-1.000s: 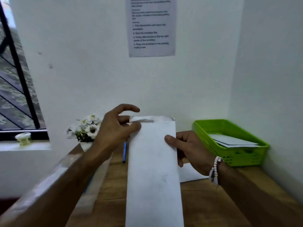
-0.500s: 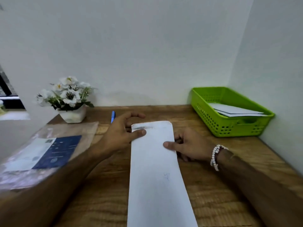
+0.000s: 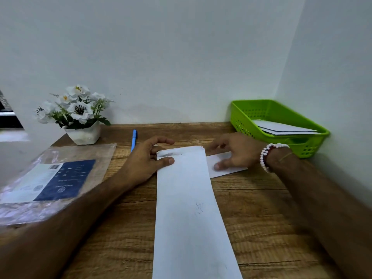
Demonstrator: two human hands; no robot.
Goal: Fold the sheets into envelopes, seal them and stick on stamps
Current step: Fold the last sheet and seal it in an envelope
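A long white envelope (image 3: 189, 208) lies lengthwise on the wooden table (image 3: 261, 218), its far end folded over with a grey smear. My left hand (image 3: 145, 160) pinches that far left corner, thumb on top and fingers curled behind the edge. My right hand (image 3: 233, 152) has left the envelope and rests with spread fingers on a small white sheet (image 3: 223, 168) just to its right, thumb pressing the paper.
A green basket (image 3: 281, 117) with white envelopes stands at the back right corner. A blue pen (image 3: 133, 138) lies behind my left hand. A white flower pot (image 3: 80, 117) and a clear plastic packet with a blue card (image 3: 56, 178) occupy the left side.
The envelope came down from in front of the wall onto the table. My right hand let go of its right edge and moved right onto the small sheet. The view tilted down.
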